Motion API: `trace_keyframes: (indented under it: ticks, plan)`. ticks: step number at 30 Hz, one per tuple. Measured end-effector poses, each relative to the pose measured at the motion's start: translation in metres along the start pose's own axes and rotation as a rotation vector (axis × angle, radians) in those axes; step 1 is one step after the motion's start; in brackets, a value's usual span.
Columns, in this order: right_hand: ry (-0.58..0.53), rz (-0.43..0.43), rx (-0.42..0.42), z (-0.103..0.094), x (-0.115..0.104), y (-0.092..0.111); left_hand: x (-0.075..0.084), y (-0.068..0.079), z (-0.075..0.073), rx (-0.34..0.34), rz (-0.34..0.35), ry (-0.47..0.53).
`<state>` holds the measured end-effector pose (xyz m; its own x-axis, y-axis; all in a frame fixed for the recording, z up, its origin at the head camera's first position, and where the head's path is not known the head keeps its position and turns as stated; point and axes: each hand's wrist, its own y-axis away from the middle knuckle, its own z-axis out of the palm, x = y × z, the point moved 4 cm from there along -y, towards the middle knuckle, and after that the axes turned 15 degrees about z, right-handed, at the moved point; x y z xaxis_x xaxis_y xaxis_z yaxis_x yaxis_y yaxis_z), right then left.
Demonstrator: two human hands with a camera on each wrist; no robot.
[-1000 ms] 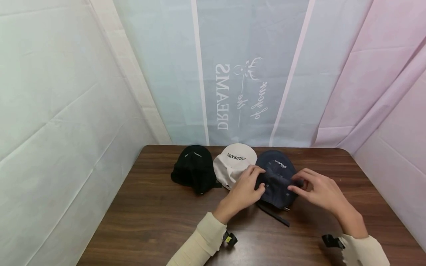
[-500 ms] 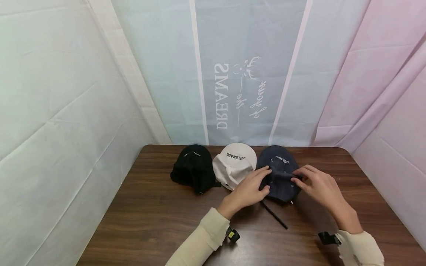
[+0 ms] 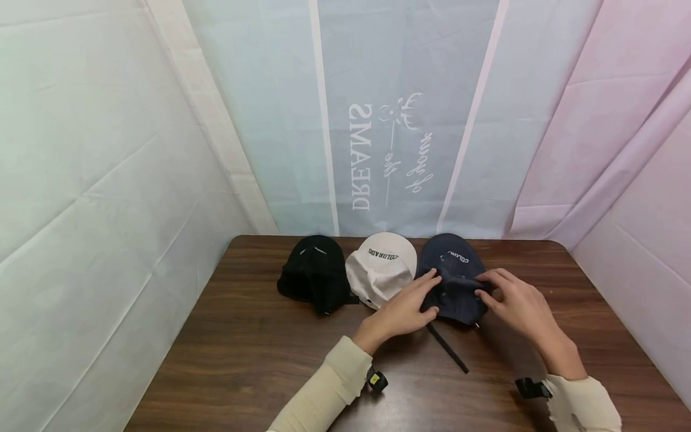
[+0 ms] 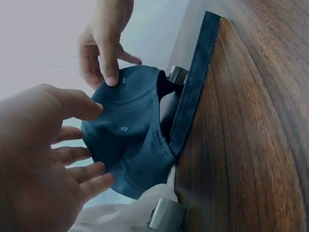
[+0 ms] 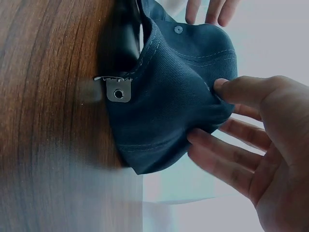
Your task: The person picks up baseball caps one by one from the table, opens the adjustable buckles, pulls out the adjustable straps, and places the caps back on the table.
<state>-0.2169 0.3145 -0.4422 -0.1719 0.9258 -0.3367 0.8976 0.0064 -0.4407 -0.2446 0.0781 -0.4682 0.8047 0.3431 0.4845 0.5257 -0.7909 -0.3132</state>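
A navy baseball cap [image 3: 459, 303] with white lettering lies at the right end of a row of caps, brim toward the back. My left hand [image 3: 402, 309] is at its left side, fingers fairly straight; in the left wrist view the thumb and fingertips [image 4: 99, 181] overlap the crown. On the other side my right hand [image 3: 520, 306] pinches the creased crown between thumb and fingers, as the right wrist view shows. The cap's dark strap [image 3: 449, 349] trails onto the table toward the front. A metal clasp [image 5: 118, 90] sits at the cap's back edge.
A white cap [image 3: 380, 270] lettered COLORADO stands against the navy one's left side, and a black cap [image 3: 313, 276] is left of that. All rest on the brown wooden table [image 3: 259, 372], near its back edge. Fabric sheets [image 3: 291, 120] hang behind and at both sides.
The navy cap has shifted toward the back of the table and slightly right, both hands with it, lining up with the white cap. In the last half second little has moved.
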Motion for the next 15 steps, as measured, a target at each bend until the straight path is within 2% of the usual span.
trace_keyframes:
  ticks: [5,9,15]
  plan:
    - [0.021,-0.017,0.014,0.001,-0.002,0.000,0.000,0.005,-0.004,0.003,0.019,0.015]
    - [0.005,-0.035,0.026,0.002,-0.004,0.000,0.000,0.011,-0.014,0.023,0.036,0.009]
    - [-0.017,-0.045,0.001,0.003,-0.010,-0.002,0.001,0.019,-0.039,0.116,0.105,-0.022]
